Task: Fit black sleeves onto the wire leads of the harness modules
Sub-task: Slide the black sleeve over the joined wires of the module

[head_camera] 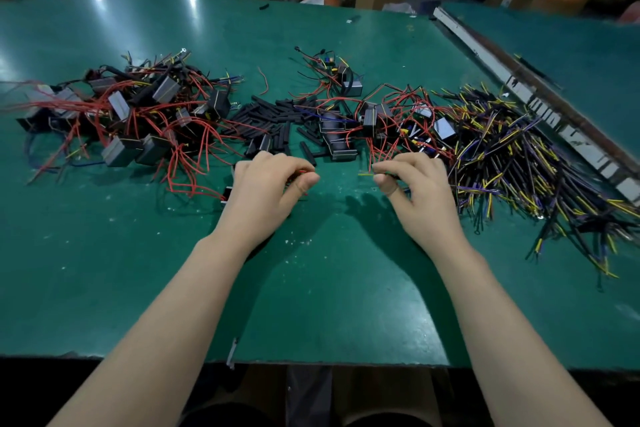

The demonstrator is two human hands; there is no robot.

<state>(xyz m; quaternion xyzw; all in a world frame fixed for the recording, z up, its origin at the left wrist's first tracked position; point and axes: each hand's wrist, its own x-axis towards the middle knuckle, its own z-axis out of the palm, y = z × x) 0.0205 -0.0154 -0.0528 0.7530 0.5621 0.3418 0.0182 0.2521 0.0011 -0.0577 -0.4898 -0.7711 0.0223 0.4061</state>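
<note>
A red wire [302, 171] is pinched between the curled fingers and thumb of the left hand [268, 184], at the centre of the green table [346, 288]. A yellow wire [365, 174] with a dark covered part is pinched at the fingertips of the right hand [415, 189], its bare tip pointed toward 9 o'clock, at the left hand; the two wires are kept apart. A heap of black sleeves [273, 121] is seen at 12 o'clock from the hands. Black boxes with red wires [138, 114] are piled at 10 o'clock, more boxes [374, 114] at 1 o'clock, and a pile of yellow and purple wires [512, 156] at 3 o'clock.
</note>
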